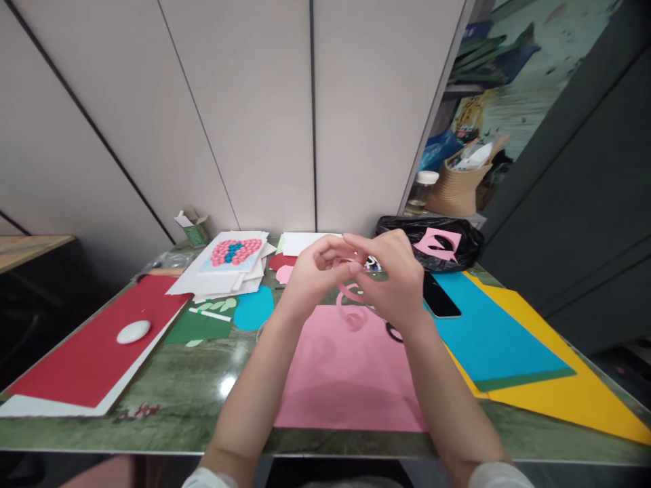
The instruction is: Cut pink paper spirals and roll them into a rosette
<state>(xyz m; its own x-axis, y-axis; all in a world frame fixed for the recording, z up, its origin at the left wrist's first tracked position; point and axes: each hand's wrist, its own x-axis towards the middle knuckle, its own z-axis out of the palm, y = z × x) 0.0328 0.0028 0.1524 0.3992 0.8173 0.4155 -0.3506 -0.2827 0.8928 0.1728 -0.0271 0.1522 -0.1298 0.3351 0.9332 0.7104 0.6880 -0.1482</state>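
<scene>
One curled pink paper strip (pixel 347 293), pinched in the fingertips of left hand (pixel 316 272) and right hand (pixel 394 276), its coil hanging over one pink sheet (pixel 350 386). Near the right wrist, as I see it: scissors (pixel 393 332), partly hidden; one black phone (pixel 441 296) beside a blue sheet (pixel 488 332). Leftward: one red sheet (pixel 96 346), bearing a white oval object (pixel 133 332).

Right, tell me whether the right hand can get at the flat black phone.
Probably yes: the flat black phone lies just right of the right hand, its face largely uncovered. That hand looks busy with the curled pink paper strip, though, so it would likely need freeing first.
</scene>
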